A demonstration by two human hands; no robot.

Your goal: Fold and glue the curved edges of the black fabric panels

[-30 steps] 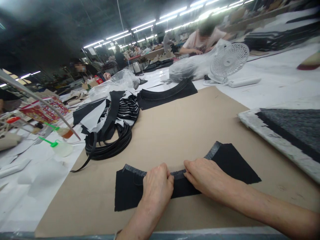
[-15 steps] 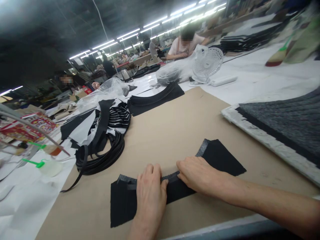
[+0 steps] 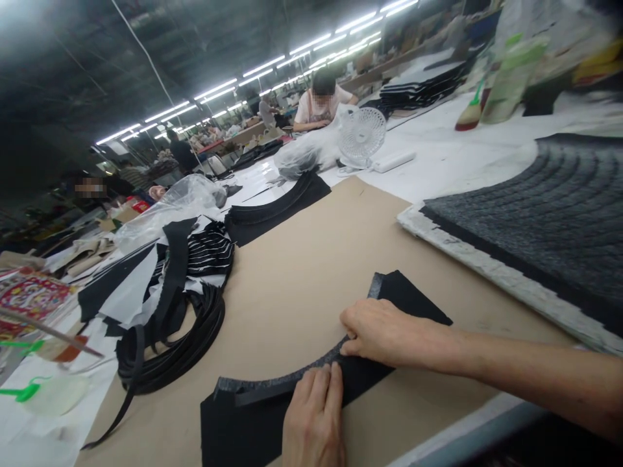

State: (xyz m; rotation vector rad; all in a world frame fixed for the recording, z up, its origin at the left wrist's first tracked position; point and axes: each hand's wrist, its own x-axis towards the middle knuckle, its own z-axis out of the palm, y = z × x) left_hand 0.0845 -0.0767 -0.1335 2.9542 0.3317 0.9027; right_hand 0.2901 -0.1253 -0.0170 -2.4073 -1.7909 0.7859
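The red packet (image 3: 36, 295) left of the black piece (image 3: 363, 376) bears unreadable print.

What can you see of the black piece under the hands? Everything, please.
The black piece looks like matte fabric, broad and arched, with a speckled grey band along its concave far edge. A narrow black strip lies near the band's left part. It rests on the brown sheet, its near-left part cut off by the frame. The left hand and right hand touch it.
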